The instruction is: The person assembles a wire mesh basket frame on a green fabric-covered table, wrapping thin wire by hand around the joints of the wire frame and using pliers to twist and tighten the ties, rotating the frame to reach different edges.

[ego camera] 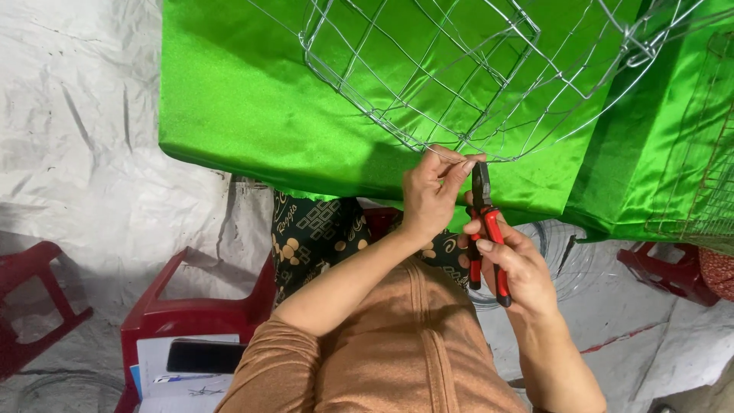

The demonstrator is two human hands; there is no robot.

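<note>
A round wire mesh frame (428, 69) lies on a table draped in bright green cloth (252, 99). My left hand (432, 191) pinches the frame's near rim with its fingertips, right at the table's edge. My right hand (512, 264) grips red-and-black pliers (486, 229) by the handles, jaws pointing up and just below the rim, beside my left fingertips. The jaws look closed with nothing clearly between them.
A red plastic stool (191, 310) at the lower left carries a black phone (205, 356), paper and a pen. Another red stool (27, 306) stands at the far left, a third (665, 271) at the right. A second wire grid (703, 176) rests on the cloth at right. A wire coil (566, 256) lies on the floor.
</note>
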